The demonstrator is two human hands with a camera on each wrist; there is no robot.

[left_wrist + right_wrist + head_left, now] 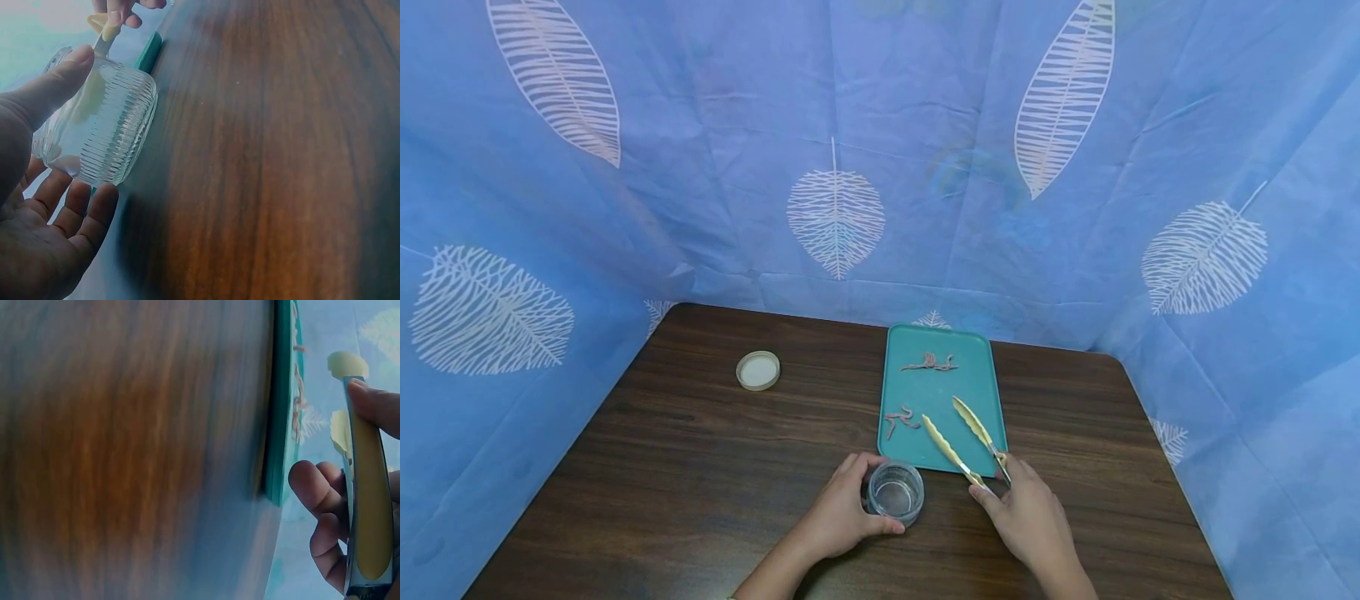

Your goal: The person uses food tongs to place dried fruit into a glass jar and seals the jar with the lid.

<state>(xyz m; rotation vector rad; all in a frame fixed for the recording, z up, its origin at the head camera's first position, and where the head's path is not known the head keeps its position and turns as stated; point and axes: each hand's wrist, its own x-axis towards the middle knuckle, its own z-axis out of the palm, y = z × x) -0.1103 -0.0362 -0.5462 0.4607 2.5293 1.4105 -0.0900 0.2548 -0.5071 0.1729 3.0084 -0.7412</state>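
My left hand (pixel 841 515) grips a ribbed clear glass jar (pixel 897 495), thumb on one side and fingers on the other. The jar's mouth faces up, and it looks empty in the head view; in the left wrist view the same jar (pixel 115 128) stands off the tabletop. In my right hand (pixel 1036 518) are metal tongs (pixel 372 494) with cream-coloured tips, their arms spread apart. The tips are over the teal tray (pixel 940 392), with nothing between them. Two small groups of pinkish, worm-like strands lie on it, a far group (pixel 929 363) and a near-left group (pixel 901 418).
A round lid (pixel 758 371) with a pale centre lies on the dark wooden table (pixel 700 483), far to the left of the tray. Blue cloth (pixel 730 208) with white leaf prints hangs behind and along both sides.
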